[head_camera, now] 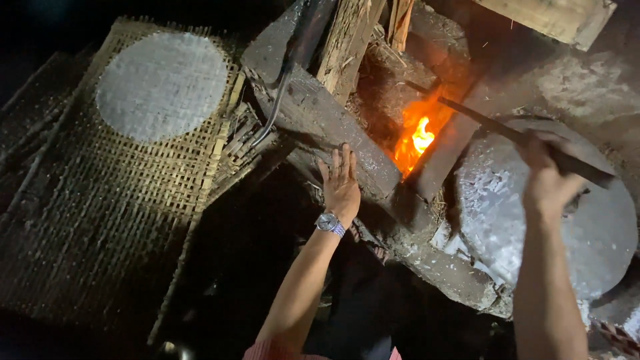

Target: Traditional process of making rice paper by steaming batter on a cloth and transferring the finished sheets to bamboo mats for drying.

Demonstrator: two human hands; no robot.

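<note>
The right hand is closed around a long dark stick, whose far end reaches into the fire burning in the mouth of a rough clay stove. The hand hangs over the near edge of a round grey steaming surface, dusted white, which fills the stove's right side. The left hand, a wristwatch on its wrist, lies flat with fingers spread and holds nothing, pressed on the near end of a grey wooden beam that slants along the stove's left edge, just beside the flames. More firewood stands behind the beam. Open dark floor lies between the arms and to the left. Well apart, at the left, a woven bamboo mat carries a round white sheet near its far corner; the mat's near part is bare.
</note>
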